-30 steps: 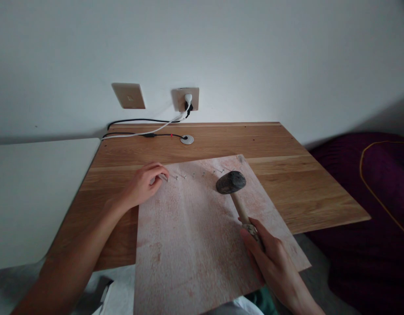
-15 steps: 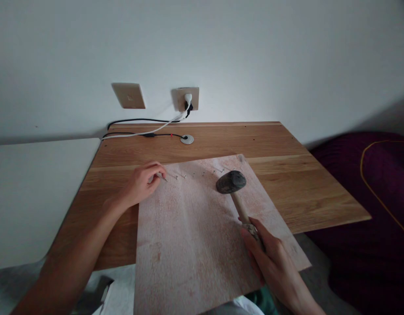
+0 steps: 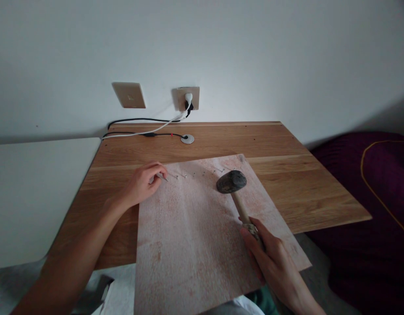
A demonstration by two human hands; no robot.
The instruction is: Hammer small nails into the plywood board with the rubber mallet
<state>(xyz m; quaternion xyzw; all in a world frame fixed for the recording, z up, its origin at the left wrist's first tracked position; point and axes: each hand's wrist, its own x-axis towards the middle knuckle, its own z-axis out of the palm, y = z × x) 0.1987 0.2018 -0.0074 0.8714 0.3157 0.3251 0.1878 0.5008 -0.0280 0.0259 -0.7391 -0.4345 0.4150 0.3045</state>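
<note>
My right hand (image 3: 269,256) is wrapped round the wooden handle of a mallet with a black head (image 3: 231,182). The mallet head is over the upper right part of a pale, reddish-streaked wooden board (image 3: 189,236). At the board's upper left corner, my left hand (image 3: 148,181) is closed in a pinch on a thin, pointed nail (image 3: 163,177), its tip toward the board. Several small nails (image 3: 185,176) stand in a row along the board's far edge, running from beside my left fingers to behind the mallet head.
Under the board is a wooden tabletop (image 3: 307,188). Black and white cables (image 3: 149,132) run along its back to a wall socket (image 3: 188,98) and a round grommet (image 3: 187,139). A white panel (image 3: 34,197) stands at left; a purple cushion-like mass (image 3: 359,253) lies at right.
</note>
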